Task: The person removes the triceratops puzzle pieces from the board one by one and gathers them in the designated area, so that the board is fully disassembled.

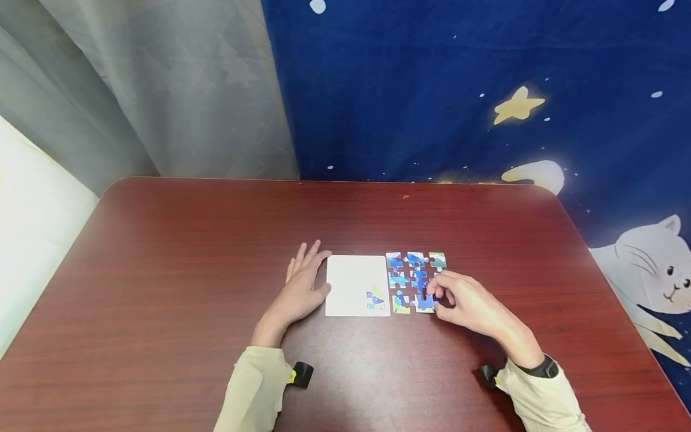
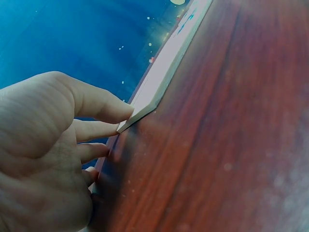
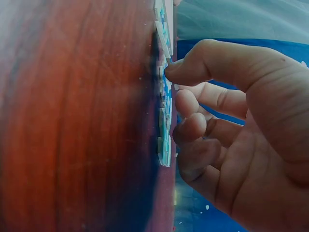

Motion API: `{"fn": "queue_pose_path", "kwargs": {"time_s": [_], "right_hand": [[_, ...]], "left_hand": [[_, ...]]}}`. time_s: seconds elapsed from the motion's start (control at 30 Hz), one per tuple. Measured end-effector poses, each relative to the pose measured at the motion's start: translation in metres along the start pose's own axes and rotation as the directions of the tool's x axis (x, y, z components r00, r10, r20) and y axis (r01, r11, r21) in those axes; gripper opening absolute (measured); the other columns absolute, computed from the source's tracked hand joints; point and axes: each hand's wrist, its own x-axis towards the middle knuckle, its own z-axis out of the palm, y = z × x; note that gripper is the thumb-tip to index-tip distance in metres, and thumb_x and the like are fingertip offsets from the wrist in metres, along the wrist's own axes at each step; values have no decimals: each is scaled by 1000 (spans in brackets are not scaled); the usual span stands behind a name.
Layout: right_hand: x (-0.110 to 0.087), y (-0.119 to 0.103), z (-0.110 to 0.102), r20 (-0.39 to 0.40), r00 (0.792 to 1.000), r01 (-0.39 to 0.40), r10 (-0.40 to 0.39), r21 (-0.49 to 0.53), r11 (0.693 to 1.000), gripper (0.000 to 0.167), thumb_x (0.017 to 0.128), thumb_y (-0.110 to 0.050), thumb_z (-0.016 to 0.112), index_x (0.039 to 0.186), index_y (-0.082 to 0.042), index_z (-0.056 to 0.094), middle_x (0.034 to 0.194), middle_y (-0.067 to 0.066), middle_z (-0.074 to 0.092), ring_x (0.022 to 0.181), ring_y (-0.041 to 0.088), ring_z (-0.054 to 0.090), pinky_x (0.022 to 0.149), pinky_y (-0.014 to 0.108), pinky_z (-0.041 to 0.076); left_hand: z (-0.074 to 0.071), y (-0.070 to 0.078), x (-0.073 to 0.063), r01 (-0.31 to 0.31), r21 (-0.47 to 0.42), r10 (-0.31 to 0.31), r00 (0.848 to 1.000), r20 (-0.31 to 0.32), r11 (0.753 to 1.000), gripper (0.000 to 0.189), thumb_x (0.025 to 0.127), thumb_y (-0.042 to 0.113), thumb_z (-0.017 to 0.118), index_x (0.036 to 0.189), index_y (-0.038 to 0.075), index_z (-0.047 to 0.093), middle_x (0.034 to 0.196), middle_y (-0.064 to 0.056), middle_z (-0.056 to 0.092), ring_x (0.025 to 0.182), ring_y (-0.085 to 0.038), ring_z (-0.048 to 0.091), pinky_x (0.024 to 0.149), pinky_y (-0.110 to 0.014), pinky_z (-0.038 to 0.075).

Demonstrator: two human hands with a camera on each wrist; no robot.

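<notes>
A white square puzzle board (image 1: pixel 353 279) lies flat on the table, with a blue and green puzzle piece (image 1: pixel 375 300) at its lower right corner. My left hand (image 1: pixel 302 294) rests at the board's left side, fingers stretched out; in the left wrist view its thumb (image 2: pixel 116 108) touches the board's edge. Right of the board, several loose jigsaw pieces (image 1: pixel 398 279) lie in rough rows. My right hand (image 1: pixel 469 303) pinches a blue puzzle piece (image 1: pixel 424 303) in the row nearest me. A piece (image 3: pixel 163 41) stands tilted at the thumb in the right wrist view.
The reddish-brown wooden table (image 1: pixel 178 270) stretches out around the board and pieces. Behind its far edge hang a grey curtain (image 1: pixel 205 90) and a dark blue curtain (image 1: pixel 399 90) with stars and a cat.
</notes>
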Motion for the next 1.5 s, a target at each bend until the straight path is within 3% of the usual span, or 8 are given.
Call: {"fn": "queue_pose_path", "kwargs": {"time_s": [0.87,1.2,1.5], "right_hand": [[2,4,6,20,1000,-18,18,-3,1000,24,70,-2,71,87,-14,59,75,-7,48,59,2,40,53,19,37],[3,0,5,65,996,-64,63,22,998,25,72,-1,70,90,-13,58,75,-6,48,56,2,37,51,20,36],[2,-1,5,52,997,-59,60,-20,998,26,70,-1,69,88,-14,57,74,-8,46,57,1,37,53,21,35]], "left_hand": [[0,1,-1,-1,6,1,1000,-1,1000,60,78,5,55,137,2,41,152,-15,18,140,-29,-3,109,-51,-4],[0,0,0,0,10,0,1000,3,1000,60,78,5,55,137,2,40,152,-15,17,140,-29,-3,109,-52,-3],[1,-1,1,0,8,0,1000,-1,1000,60,78,5,57,136,3,41,153,-14,17,140,-29,-4,108,-52,-4]]}}
